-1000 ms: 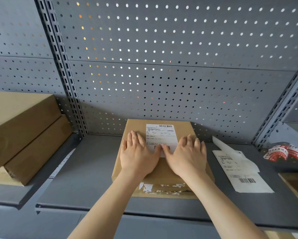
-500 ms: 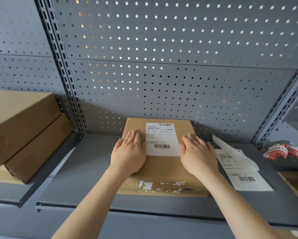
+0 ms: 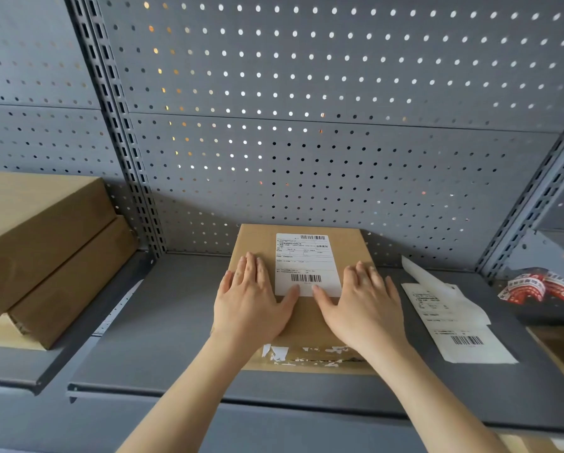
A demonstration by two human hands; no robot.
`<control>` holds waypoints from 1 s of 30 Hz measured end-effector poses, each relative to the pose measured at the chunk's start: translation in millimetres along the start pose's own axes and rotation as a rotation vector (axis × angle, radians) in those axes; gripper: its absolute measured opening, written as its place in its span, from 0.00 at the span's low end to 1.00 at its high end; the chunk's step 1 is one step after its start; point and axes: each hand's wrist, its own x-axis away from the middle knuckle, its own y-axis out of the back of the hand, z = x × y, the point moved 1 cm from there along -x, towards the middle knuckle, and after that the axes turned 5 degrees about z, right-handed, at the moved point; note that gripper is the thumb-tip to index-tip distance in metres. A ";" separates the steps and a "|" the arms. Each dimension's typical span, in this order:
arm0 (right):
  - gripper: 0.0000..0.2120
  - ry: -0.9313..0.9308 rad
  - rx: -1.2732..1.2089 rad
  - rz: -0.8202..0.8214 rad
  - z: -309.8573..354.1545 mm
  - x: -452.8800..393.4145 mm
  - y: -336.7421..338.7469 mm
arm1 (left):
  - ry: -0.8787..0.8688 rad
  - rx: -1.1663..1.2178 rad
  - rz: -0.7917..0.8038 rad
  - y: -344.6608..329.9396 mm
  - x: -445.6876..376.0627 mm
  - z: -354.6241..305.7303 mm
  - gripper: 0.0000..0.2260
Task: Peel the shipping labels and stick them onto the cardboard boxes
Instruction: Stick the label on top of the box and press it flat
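Far off to the left of both hands, two long cardboard boxes (image 3: 45, 256) are lying stacked on the neighbouring shelf, and I am seeing no label on the faces turned this way.

The left hand (image 3: 251, 308) is lying flat and spread on the cardboard box (image 3: 306, 325), palm down, gripping nothing. Its fingers are sitting on bare cardboard just left of the shipping label (image 3: 306, 266), and its thumb is touching the label's lower left corner.

Between the two hands the label is lying on the box lid, looking flat and fairly square to the edges. To do this step well, I would say both thumbs should be sweeping outward from the middle toward the corners, pressing evenly so no bubble or lifted edge is left, while the palms are keeping the box from sliding on the grey shelf (image 3: 163, 322).

The right hand (image 3: 365, 308) is mirroring the left: open, flat, fingers spread on the cardboard just right of the label, thumb meeting its lower edge. It is holding nothing either.

Further right of that hand, a white sheet with a barcode (image 3: 453, 322) is resting on the shelf; whether it is a spent backing or labels waiting to be peeled, I cannot tell. Beyond it, red printed packaging (image 3: 542, 286) is lying near the upright.
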 end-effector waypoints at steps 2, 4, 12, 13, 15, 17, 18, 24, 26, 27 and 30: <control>0.36 0.019 -0.014 0.004 -3.5 -0.2 0.7 | -0.011 -0.005 0.007 1.2 0.3 1.5 0.38; 0.32 0.034 -0.030 0.006 -7.7 0.1 1.2 | -0.024 -0.010 0.012 1.8 0.4 2.9 0.36; 0.22 0.089 -0.124 0.018 -28.2 -2.3 4.9 | -0.116 0.034 0.064 5.5 -2.8 21.7 0.27; 0.22 0.099 -0.132 0.016 -30.1 -2.5 5.8 | -0.128 0.041 0.068 5.9 -3.1 24.9 0.26; 0.21 0.111 -0.149 0.006 -33.3 -2.4 7.5 | -0.150 0.060 0.076 6.5 -3.7 29.9 0.24; 0.20 0.122 -0.157 -0.014 -35.2 -1.6 7.7 | -0.169 0.083 0.079 7.0 -3.6 32.7 0.23; 0.20 0.128 -0.161 -0.024 -35.8 -1.0 7.4 | -0.177 0.093 0.076 7.0 -3.4 33.3 0.23; 0.20 0.135 -0.196 -0.046 -36.9 1.6 5.2 | -0.182 0.131 0.074 6.7 -2.9 33.1 0.23; 0.20 0.131 -0.211 -0.055 -36.5 1.6 3.9 | -0.180 0.138 0.072 7.1 -2.2 32.6 0.23; 0.20 0.130 -0.216 -0.057 -36.4 1.6 3.3 | -0.178 0.142 0.073 7.2 -1.6 32.5 0.23; 0.20 0.129 -0.236 -0.061 -37.1 1.8 1.6 | -0.173 0.149 0.073 7.3 -0.9 31.9 0.23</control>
